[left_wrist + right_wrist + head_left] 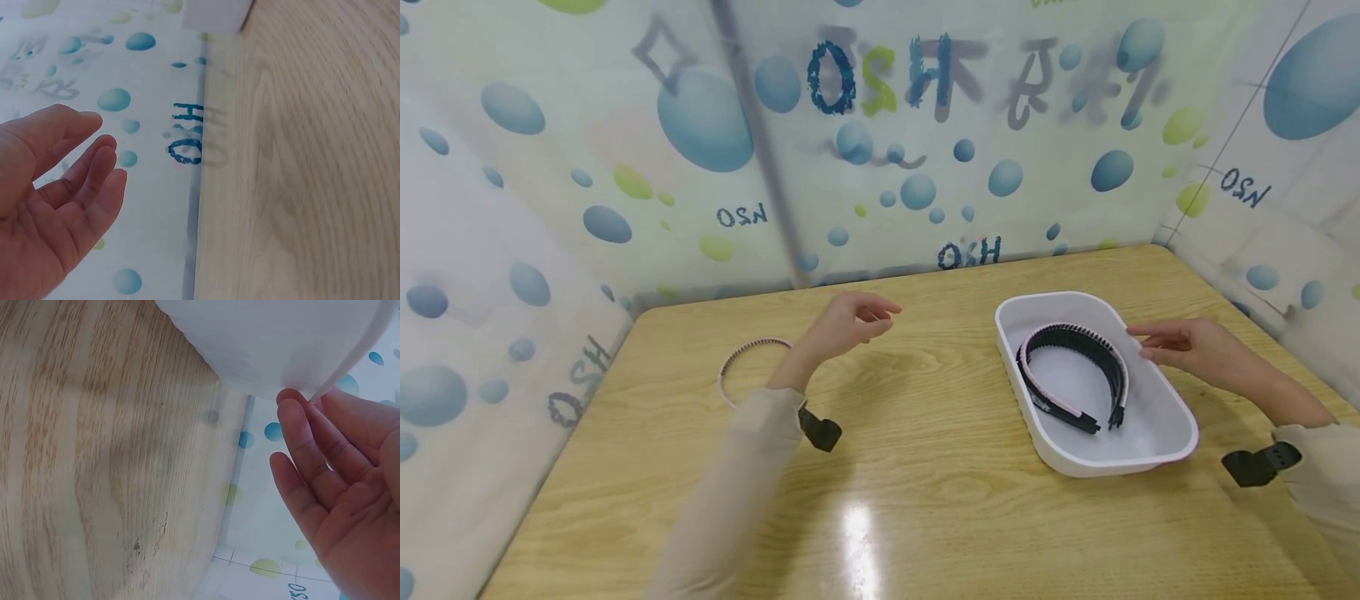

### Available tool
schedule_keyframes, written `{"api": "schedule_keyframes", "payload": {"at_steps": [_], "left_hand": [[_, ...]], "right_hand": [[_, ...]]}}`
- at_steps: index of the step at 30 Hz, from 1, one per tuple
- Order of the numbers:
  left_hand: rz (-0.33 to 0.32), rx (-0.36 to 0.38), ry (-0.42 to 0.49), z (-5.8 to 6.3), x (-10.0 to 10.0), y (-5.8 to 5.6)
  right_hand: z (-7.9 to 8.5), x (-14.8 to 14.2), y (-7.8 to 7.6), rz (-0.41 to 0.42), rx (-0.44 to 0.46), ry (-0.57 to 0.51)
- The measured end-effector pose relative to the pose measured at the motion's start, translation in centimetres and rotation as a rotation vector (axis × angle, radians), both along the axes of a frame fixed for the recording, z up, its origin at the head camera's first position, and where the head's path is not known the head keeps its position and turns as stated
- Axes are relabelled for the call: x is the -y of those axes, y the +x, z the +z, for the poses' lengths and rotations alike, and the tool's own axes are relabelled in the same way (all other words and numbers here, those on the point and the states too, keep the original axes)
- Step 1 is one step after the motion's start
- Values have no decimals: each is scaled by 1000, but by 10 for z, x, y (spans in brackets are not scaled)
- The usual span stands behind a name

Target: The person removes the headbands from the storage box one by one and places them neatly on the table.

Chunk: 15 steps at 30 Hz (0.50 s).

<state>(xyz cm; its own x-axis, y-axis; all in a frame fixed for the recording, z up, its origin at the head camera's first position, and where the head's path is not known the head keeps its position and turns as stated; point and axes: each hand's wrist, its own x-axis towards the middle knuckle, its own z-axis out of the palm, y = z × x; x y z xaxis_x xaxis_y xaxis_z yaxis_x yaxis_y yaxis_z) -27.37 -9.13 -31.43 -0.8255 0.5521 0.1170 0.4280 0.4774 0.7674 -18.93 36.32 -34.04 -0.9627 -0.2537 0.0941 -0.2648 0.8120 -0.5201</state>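
At frame right, the right hand (1197, 350) pinches the rim of the tray (1078, 462) holding the headbands (1075, 336) and should steady it with light, level pressure, while the left hand (848, 323), loosely curved and empty, hangs near centre.

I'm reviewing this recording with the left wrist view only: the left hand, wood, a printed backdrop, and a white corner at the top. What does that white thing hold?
Observer: It is a white tray, and headbands, black and pale pink, lie in it.
Operator: Is anything touching the tray?
Observer: Yes, the right hand pinches its rim, on the side away from the left hand.
Operator: Are all the headbands in there?
Observer: No, a thin pale headband lies on the table, partly hidden behind the left arm.
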Motion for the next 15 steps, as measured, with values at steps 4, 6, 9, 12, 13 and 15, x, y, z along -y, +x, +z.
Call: {"api": "schedule_keyframes", "payload": {"at_steps": [4, 6, 9, 12, 13, 15], "left_hand": [[-14, 11, 8, -3, -8, -1], [-20, 17, 15, -5, -11, -1], [-26, 27, 25, -8, -16, -2], [-30, 39, 36, -9, -20, -2], [-31, 43, 40, -9, -22, -2], [-38, 51, 50, -10, -24, -2]], "right_hand": [[0, 0, 0, 1, -4, -4], [0, 1, 1, 1, -3, -4], [0, 0, 1, -1, -2, -4], [0, 0, 0, 3, -8, -8], [-1, 0, 0, 6, -14, -10], [-1, -1, 0, 12, -19, -13]]}}
